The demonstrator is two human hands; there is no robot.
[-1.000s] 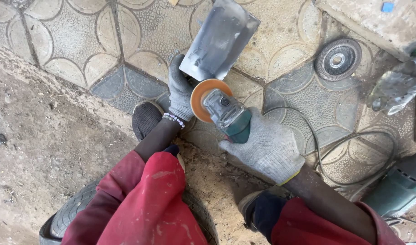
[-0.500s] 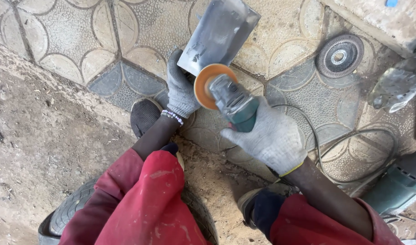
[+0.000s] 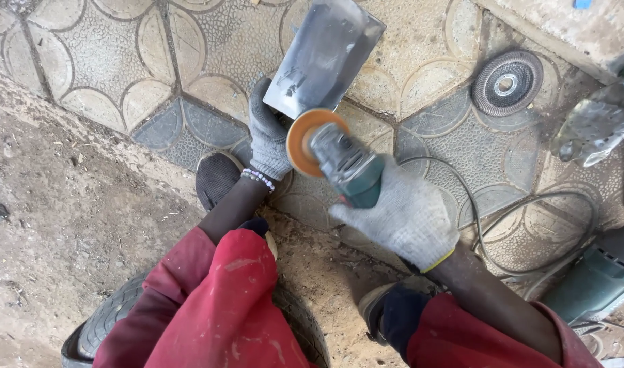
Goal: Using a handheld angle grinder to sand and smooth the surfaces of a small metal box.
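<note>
Left hand [image 3: 270,140]: gloved in grey knit, beaded band at the wrist, fingers closed on the lower left corner of the metal sheet [image 3: 323,56]. Sheet: grey, flat, roughly rectangular, scuffed and dusty, lying tilted on the patterned paving [image 3: 94,61] near its upper edge, one corner pointing toward the top of the view.

Right hand [image 3: 404,215]: gloved in grey knit with a yellow cuff edge, fingers wrapped tight around the green body of the angle grinder [image 3: 346,167]. Grinder head silver; orange disc [image 3: 304,140] face-on to the camera, its upper rim touching the lower edge of the metal sheet, just beside the left hand. Whether the disc turns cannot be told.

Power cable [image 3: 523,204]: looping across the paving to the right of the right hand.

Spare flap disc [image 3: 508,83]: dark, round, lying flat on the paving near the upper right, well apart from both hands. Crumpled metal piece [image 3: 595,126]: at the right edge. Second green power tool [image 3: 598,276]: at the lower right edge, partly out of view.

Dark shoe [image 3: 216,178]: at the border between paving and bare dirt [image 3: 53,238], just below the left hand. Red sleeves and trousers [image 3: 223,307]: filling the lower centre. Rubber tyre [image 3: 107,320]: under the legs at the lower left.
</note>
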